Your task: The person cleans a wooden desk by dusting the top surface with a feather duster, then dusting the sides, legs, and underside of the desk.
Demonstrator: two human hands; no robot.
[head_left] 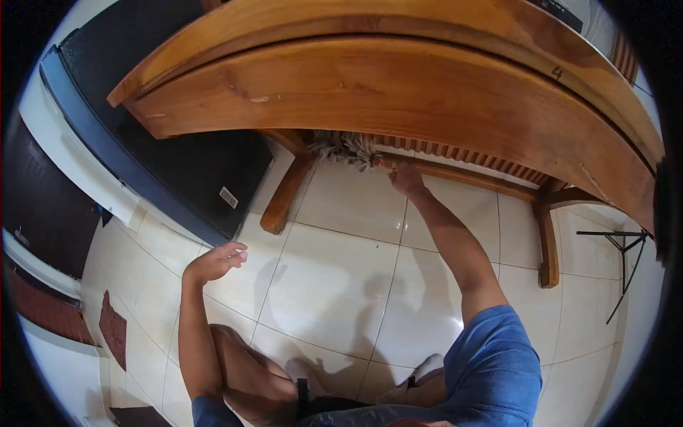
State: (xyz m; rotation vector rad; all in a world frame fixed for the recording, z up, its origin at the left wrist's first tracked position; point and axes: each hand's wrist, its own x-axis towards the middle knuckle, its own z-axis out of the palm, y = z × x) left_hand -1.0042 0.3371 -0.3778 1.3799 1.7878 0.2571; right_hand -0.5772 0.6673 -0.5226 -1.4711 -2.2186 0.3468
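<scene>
My right hand (408, 180) is closed around the handle of a feather duster, reaching in beneath the front edge of a wooden table (341, 85). The fluffy grey feathers of the duster (345, 148) lie low beside the left table leg (287, 192), near the slatted wooden part (462, 154) at the back. Most of the handle is covered by my fingers. My left hand (215, 262) hangs in the air near the lower corner of a black refrigerator (192, 171), its fingers loosely bent and apart, with nothing in them.
Pale floor tiles (327, 270) lie under me. The right table leg (548, 242) stands at the right, beside a thin black metal stand (624, 249). A dark red mat piece (113, 329) lies on the floor at the left. The tabletop overhangs my right arm's reach.
</scene>
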